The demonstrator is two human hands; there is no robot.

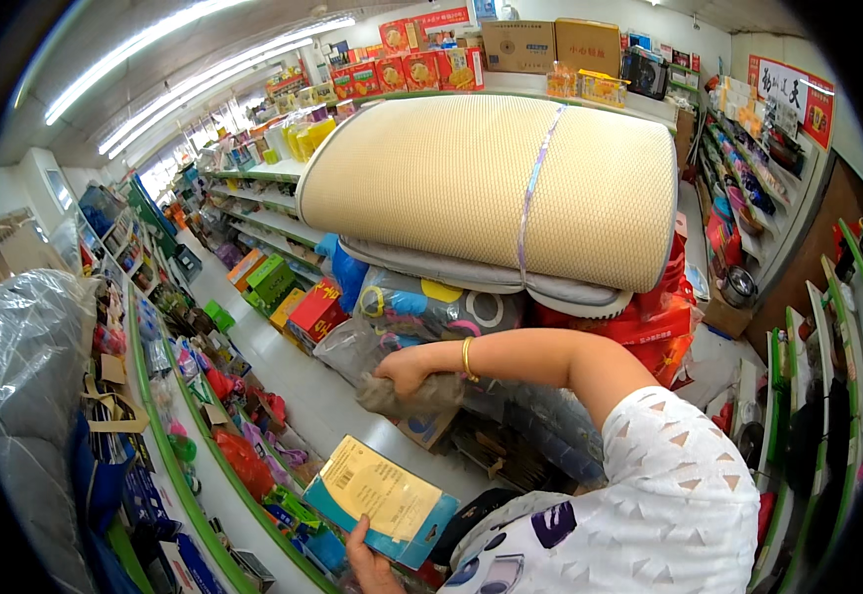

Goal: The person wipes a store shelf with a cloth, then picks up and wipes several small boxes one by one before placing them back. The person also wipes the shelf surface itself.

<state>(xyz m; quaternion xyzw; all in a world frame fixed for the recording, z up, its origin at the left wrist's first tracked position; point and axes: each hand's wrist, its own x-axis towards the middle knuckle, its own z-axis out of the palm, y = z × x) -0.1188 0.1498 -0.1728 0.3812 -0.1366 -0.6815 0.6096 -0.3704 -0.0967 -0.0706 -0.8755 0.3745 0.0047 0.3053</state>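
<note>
My left hand (370,558) holds a flat teal and cream cardboard package (383,499) by its lower edge. The package bears writing and a hang hole at one corner. My right hand (404,370), below a gold bracelet, is closed on a bunched grey-brown cloth (416,397). Just beyond the cloth lies a plastic-wrapped grey bundle (431,304) with coloured circles. On top of the pile rests a large rolled cream mesh mat (476,185), tied with a pale purple band. My right fingertips are partly hidden by the cloth.
Green-edged shelves (212,445) crowded with small goods run along the left. Red and green cartons (320,312) stand on the aisle floor (268,338). Red bags (654,323) are under the mat's right end. A plastic-wrapped grey cushioned item (19,386) stands at far left.
</note>
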